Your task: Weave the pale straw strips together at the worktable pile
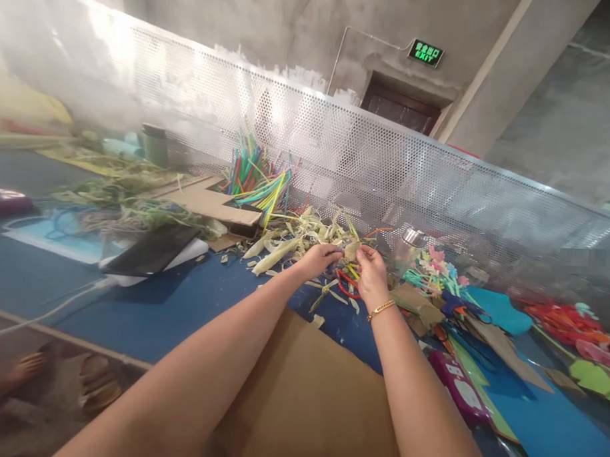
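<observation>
Both arms reach forward over the blue table. My left hand [320, 261] is closed in a pinch, and what lies between its fingertips is too small to make out. Close beside it, my right hand [371, 271], with a gold bracelet [381, 310] at the wrist, pinches a small pale piece of husk [351, 251]. Loose pale corn husks [279, 254] lie spread behind and around both hands. Under the right hand a red pipe cleaner [347, 284] curves on the table, near a knotted strip of husk [325, 289].
Pipe cleaners [249, 173] stand bunched behind a cardboard piece [206, 197]. A dark tablet [151, 251] with a white cable lies left. A clear bottle [409, 249], paper flowers [436, 270] and a purple device [459, 388] are right. Brown cardboard [314, 395] is in front; perforated metal panel [308, 135] behind.
</observation>
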A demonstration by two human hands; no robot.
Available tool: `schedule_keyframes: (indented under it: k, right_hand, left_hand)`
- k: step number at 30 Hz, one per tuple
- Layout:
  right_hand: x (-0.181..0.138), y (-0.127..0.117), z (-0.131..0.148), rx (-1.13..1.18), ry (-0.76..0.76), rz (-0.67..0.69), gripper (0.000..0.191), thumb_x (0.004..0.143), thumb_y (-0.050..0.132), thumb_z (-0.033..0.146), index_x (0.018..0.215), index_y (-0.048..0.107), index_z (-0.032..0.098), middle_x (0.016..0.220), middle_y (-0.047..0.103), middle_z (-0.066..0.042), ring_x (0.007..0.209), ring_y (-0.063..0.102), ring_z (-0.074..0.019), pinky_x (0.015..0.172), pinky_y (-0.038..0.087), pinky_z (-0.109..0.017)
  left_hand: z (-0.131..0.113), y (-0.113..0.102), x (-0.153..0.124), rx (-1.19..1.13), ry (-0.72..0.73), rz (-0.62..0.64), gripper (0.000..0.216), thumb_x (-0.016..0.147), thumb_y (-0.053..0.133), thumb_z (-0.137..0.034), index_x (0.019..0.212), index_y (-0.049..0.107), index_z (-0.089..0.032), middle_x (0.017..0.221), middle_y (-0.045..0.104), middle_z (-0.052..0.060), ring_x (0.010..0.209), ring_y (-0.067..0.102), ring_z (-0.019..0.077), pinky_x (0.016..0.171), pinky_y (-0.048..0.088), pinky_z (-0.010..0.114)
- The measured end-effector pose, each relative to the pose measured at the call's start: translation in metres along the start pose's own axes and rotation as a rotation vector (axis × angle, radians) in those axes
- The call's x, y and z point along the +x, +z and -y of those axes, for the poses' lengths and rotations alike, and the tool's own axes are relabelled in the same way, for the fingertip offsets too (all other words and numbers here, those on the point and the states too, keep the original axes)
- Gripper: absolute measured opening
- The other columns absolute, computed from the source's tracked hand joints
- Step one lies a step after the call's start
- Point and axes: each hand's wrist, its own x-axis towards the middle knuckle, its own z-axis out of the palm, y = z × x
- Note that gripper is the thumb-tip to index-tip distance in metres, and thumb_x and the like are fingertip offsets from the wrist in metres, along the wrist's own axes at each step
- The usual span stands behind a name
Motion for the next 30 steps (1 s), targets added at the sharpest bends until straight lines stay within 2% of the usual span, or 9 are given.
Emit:
schedule_keyframes:
  k: [3,6,8,10,15,18,21,26,30]
  right_hand:
    - [0.008,-0.013,-0.007,-0.02,0.037,-0.164,0.033,0.068,0.064,0.041,0.09,0.054,0.02,0.071,0.059,0.001,0.062,0.057,-0.0134,0.055,0.045,-0.025]
    - [0.012,-0.028,-0.012,-0.164,-0.04,-0.346,0.032,0.07,0.062,0.037,0.094,0.055,0.018,0.082,0.064,-0.005,0.071,0.061,-0.0158,0.065,0.05,-0.03]
    - [0.01,-0.034,-0.012,-0.34,-0.109,-0.36,0.036,0.07,0.062,0.034,0.1,0.056,0.016,0.094,0.066,-0.01,0.08,0.062,-0.0183,0.073,0.05,-0.034]
    - [0.006,-0.033,-0.009,-0.515,-0.172,-0.256,0.035,0.07,0.062,0.033,0.101,0.059,0.016,0.1,0.066,-0.012,0.085,0.063,-0.0203,0.079,0.05,-0.036]
    - [-0.01,-0.008,0.008,-0.665,-0.33,0.17,0.028,0.078,0.061,0.038,0.098,0.067,0.02,0.095,0.07,-0.008,0.085,0.064,-0.0206,0.085,0.048,-0.037]
    - [-0.018,0.008,0.015,-0.673,-0.419,0.259,0.043,0.074,0.066,0.035,0.115,0.062,0.023,0.109,0.068,-0.008,0.086,0.064,-0.0207,0.087,0.048,-0.038]
    - [-0.021,0.012,0.015,-0.613,-0.371,0.28,0.031,0.078,0.06,0.032,0.106,0.066,0.022,0.099,0.071,-0.007,0.081,0.066,-0.0208,0.081,0.05,-0.036]
    - [-0.01,-0.004,0.005,-0.357,-0.156,0.086,0.026,0.077,0.057,0.041,0.085,0.067,0.018,0.077,0.071,-0.006,0.071,0.066,-0.0203,0.068,0.052,-0.033]
    - [0.0,-0.016,-0.002,-0.216,-0.046,-0.159,0.029,0.073,0.057,0.04,0.089,0.063,0.017,0.075,0.069,-0.006,0.067,0.064,-0.0185,0.062,0.052,-0.03]
  left_hand:
    - [0.006,-0.007,0.003,0.049,-0.018,-0.153,0.022,0.077,0.06,-0.037,0.072,0.07,-0.017,0.053,0.052,-0.002,0.049,0.043,0.0107,0.048,0.032,0.022]
    - [0.012,-0.011,0.006,-0.084,-0.094,-0.424,0.019,0.078,0.057,-0.031,0.07,0.068,-0.017,0.055,0.053,-0.001,0.049,0.043,0.0102,0.049,0.034,0.022]
    - [0.015,-0.012,0.007,-0.251,-0.169,-0.559,0.017,0.079,0.057,-0.029,0.073,0.066,-0.017,0.059,0.055,0.0,0.05,0.046,0.0096,0.049,0.037,0.021]
    - [0.015,-0.012,0.007,-0.418,-0.229,-0.618,0.013,0.079,0.06,-0.027,0.075,0.065,-0.016,0.065,0.059,0.001,0.054,0.051,0.0091,0.051,0.041,0.02]
    - [0.004,-0.007,0.005,-0.648,-0.216,-0.517,0.014,0.076,0.069,-0.027,0.078,0.064,-0.015,0.067,0.058,0.001,0.061,0.057,0.0088,0.063,0.051,0.023]
    - [-0.004,-0.003,0.003,-0.644,-0.212,-0.37,0.015,0.076,0.07,-0.028,0.079,0.064,-0.014,0.067,0.06,0.001,0.061,0.059,0.0083,0.064,0.052,0.022]
    - [-0.006,-0.002,0.001,-0.605,-0.228,-0.31,0.018,0.075,0.071,-0.029,0.081,0.066,-0.013,0.065,0.06,0.001,0.058,0.057,0.0072,0.054,0.046,0.016]
    - [0.004,-0.016,0.008,-0.601,-0.254,-0.654,0.011,0.081,0.062,-0.024,0.081,0.064,-0.013,0.062,0.057,-0.001,0.05,0.051,0.0045,0.048,0.039,0.014]
    - [0.011,-0.026,0.011,-0.347,-0.285,-0.874,0.017,0.084,0.052,-0.017,0.096,0.064,-0.014,0.079,0.064,0.005,0.068,0.061,0.0116,0.066,0.05,0.025]
